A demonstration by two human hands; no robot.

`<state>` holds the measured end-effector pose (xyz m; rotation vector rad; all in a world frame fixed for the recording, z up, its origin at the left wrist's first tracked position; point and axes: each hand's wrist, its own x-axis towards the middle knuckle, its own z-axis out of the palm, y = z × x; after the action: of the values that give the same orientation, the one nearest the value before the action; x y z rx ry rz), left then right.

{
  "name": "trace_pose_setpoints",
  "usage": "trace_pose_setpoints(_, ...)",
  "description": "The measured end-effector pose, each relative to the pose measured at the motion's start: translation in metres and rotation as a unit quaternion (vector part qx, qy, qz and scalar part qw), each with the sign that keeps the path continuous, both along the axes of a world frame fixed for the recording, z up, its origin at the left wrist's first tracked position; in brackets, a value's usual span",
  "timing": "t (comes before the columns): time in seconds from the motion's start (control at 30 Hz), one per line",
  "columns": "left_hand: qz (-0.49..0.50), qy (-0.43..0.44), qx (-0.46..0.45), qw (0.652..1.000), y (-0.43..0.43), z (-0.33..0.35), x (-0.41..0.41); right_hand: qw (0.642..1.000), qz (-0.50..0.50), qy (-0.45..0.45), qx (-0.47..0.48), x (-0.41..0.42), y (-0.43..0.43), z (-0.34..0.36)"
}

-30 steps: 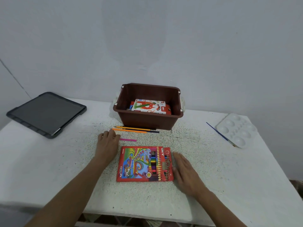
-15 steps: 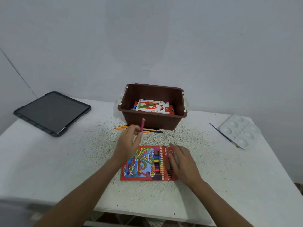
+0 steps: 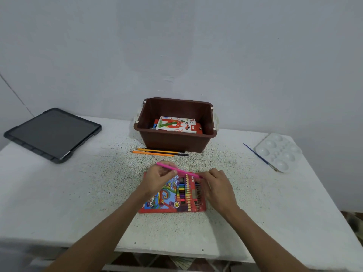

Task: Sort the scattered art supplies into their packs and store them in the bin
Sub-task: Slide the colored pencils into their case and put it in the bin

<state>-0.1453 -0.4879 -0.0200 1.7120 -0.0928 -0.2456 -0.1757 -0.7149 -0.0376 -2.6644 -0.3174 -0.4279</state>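
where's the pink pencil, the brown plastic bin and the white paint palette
pink pencil (image 3: 183,171), head view, middle of the shaft
brown plastic bin (image 3: 172,143), head view, front wall
white paint palette (image 3: 279,152), head view, bare centre

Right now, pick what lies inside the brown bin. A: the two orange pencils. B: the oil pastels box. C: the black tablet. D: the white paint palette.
B: the oil pastels box lies inside the brown bin, while the palette, the tablet and the orange pencils all lie outside it on the table.
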Motion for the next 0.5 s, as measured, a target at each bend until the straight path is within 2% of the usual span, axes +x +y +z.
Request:
trace_pose_setpoints(0.07, 0.029, -0.038, 0.103, 0.994, 0.011, -0.01, 0.001, 0.999, -0.041, -0.004, -0.034, 0.001, -0.016, -0.001)
trace_pose_setpoints(0.17, 0.053, -0.139, 0.28, 0.948, 0.035, -0.031, 0.003, 0.99, -0.097, -0.008, -0.105, 0.001, -0.046, 0.001)
trace_pose_setpoints(0.23, 0.044, -0.158, 0.351, 0.922, 0.05, -0.042, 0.001, 0.981, -0.115, -0.011, -0.156, 0.001, -0.066, 0.001)
trace_pose_setpoints(0.37, 0.007, -0.132, 0.417, 0.899, 0.069, -0.062, -0.008, 0.966, -0.136, -0.013, -0.222, 0.001, -0.092, 0.002)
trace_pose_setpoints(0.5, -0.027, -0.159, 0.444, 0.882, 0.074, -0.071, -0.011, 0.961, -0.136, -0.016, -0.241, 0.002, -0.092, -0.001)
